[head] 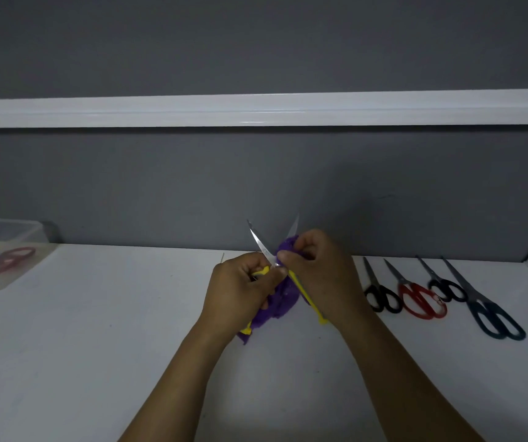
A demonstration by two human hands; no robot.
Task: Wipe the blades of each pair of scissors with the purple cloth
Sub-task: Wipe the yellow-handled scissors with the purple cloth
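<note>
Left hand [240, 288] clenched round handle of yellow scissors [261, 242], blades spread in V above table [97, 346], likely to bare each edge. Right hand [323, 269] pinches cloth [277, 301] round right blade, mid-wipe by looks. Four pairs [420, 299] lined up right; wiped or waiting, can't tell.

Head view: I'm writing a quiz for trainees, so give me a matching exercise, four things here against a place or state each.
Things:
1 yellow scissors
2 purple cloth
3 dark blue scissors
4 clear container

Places or states:
A far left of the table
B bunched against one blade
C blades spread, held up
D rightmost pair lying flat

Pairs: 1-C, 2-B, 3-D, 4-A.
</note>
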